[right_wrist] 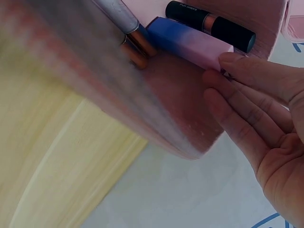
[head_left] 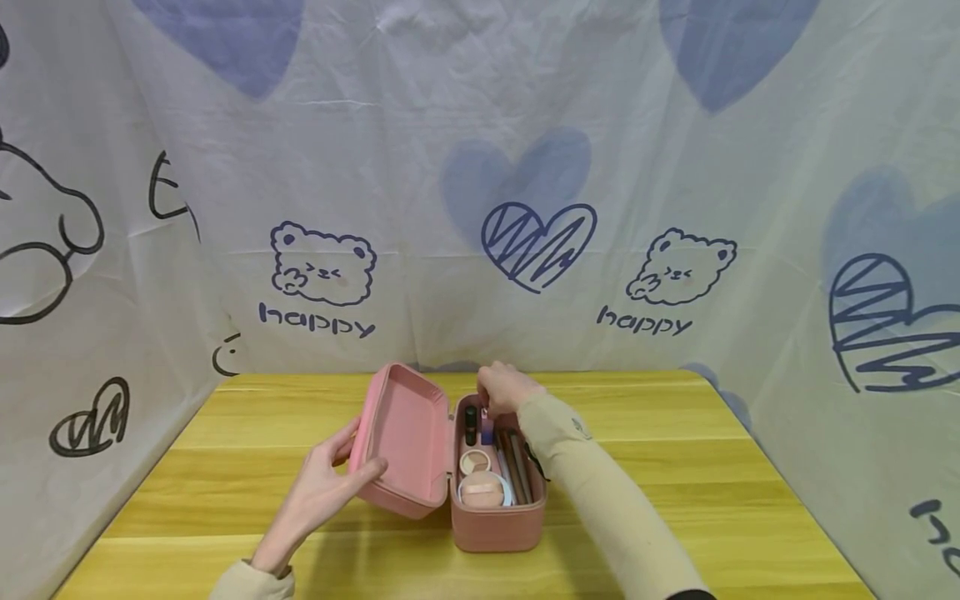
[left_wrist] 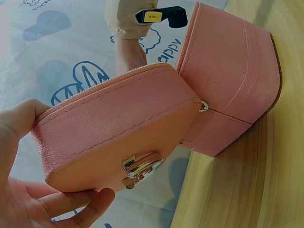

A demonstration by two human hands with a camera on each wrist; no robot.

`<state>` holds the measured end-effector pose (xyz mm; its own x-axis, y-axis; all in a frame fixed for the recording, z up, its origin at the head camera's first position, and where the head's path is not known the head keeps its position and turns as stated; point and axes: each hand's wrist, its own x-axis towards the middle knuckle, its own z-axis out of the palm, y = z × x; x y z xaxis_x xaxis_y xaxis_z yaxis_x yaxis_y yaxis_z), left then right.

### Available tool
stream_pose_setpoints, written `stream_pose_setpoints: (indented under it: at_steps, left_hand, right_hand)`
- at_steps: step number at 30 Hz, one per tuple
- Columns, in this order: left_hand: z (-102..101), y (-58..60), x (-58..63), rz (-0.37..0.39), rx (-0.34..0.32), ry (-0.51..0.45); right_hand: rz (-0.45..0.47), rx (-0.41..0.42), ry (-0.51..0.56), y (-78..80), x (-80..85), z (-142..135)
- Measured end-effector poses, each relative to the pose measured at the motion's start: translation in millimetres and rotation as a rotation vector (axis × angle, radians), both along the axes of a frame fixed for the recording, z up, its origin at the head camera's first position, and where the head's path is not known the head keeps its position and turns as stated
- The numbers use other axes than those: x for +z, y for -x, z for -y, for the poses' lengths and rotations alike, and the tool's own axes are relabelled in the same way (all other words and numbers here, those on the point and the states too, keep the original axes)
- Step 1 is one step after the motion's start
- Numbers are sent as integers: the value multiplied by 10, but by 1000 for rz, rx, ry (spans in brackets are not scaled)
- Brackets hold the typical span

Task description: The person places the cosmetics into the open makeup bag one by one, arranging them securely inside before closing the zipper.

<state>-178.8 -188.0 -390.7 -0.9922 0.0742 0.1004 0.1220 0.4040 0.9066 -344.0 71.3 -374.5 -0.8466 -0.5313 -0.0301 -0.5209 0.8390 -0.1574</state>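
A pink cosmetic case (head_left: 498, 531) stands unzipped on the table, its lid (head_left: 408, 437) swung out to the left. My left hand (head_left: 324, 485) grips the lid's outer edge, thumb on the rim and fingers beneath, as the left wrist view shows. My right hand (head_left: 508, 389) reaches into the far end of the case. In the right wrist view its thumb and fingertips pinch the pink end of a blue-to-pink lipstick tube (right_wrist: 187, 42). Beside that tube lies a black lipstick (right_wrist: 209, 24). The tube's tip is partly hidden by the fingers.
Inside the case are a powder puff (head_left: 482, 490), a small round compact (head_left: 475, 462) and several brown, brush-like sticks (head_left: 519, 467). The wooden table (head_left: 675, 467) meets a printed white cloth (head_left: 420, 167) at the back and sides.
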Motion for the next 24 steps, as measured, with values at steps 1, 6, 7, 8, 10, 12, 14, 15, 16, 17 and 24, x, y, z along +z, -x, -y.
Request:
stream_pose_setpoints:
  at_steps: [1, 6, 7, 8, 10, 12, 14, 15, 16, 17, 24]
  left_hand:
    - [0, 1, 0, -1, 1, 0]
    - [-3, 7, 0, 3, 4, -5]
    - [-4, 8, 0, 4, 5, -7]
    - [-4, 8, 0, 5, 6, -7]
    - [-4, 8, -1, 5, 9, -6]
    - [-4, 9, -3, 6, 11, -6]
    - [-3, 9, -4, 5, 12, -5]
    - [-3, 10, -5, 5, 12, -5]
    - [-3, 10, -5, 4, 13, -4]
    - [-3, 10, -6, 4, 13, -4]
    - [-1, 12, -8, -2, 13, 0]
  right_hand:
    - [-1, 2, 0, 0, 1, 1]
    - [11, 7, -5, 3, 9, 8]
    - [12, 7, -10, 6, 6, 10]
    - [15, 6, -10, 9, 4, 13]
    - [19, 5, -14, 15, -3, 19]
    - [24, 4, -16, 21, -11, 25]
    - [28, -1, -14, 23, -17, 30]
    - [31, -4, -15, 24, -19, 33]
    - [35, -9, -13, 23, -20, 35]
    - [39, -12, -11, 21, -20, 37]
    - [46, -33, -6, 3, -5, 41]
